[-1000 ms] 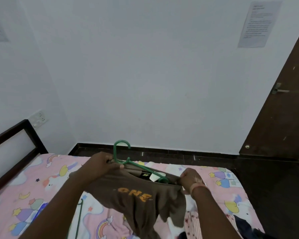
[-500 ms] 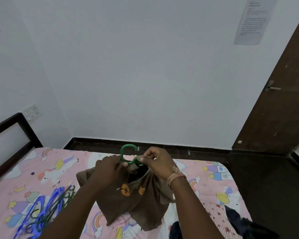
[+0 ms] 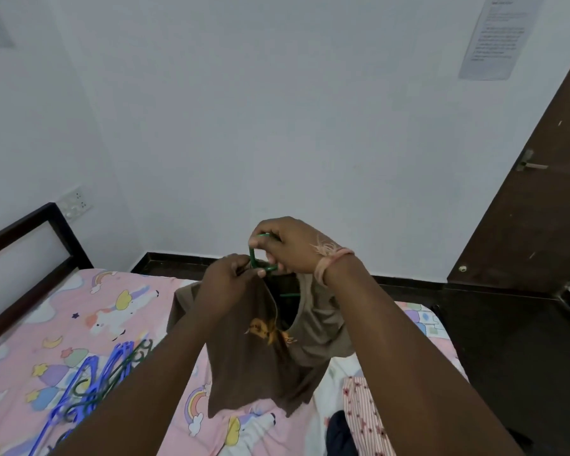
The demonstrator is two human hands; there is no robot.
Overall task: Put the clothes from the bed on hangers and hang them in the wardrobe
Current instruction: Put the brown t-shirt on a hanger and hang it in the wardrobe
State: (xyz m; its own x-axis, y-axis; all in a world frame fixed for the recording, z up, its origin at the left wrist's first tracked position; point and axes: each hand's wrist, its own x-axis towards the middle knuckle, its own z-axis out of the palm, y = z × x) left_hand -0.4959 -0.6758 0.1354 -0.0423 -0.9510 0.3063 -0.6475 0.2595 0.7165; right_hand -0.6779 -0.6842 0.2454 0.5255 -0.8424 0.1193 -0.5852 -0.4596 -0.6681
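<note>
head view: mid-frame, above the bed [image 3: 79, 311]
right hand [image 3: 290, 248]: fingers curled round the green hanger [image 3: 260, 258] hook
left hand [image 3: 226, 278]: pinching the brown shirt [image 3: 260, 363] collar
spare hangers [image 3: 89, 383]: lower left, on bed

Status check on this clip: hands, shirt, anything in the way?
Right hand grips green hanger hook. Left hand pinches brown shirt collar, shirt lifted off bed. Nothing blocking; spare hangers lie left.
</note>
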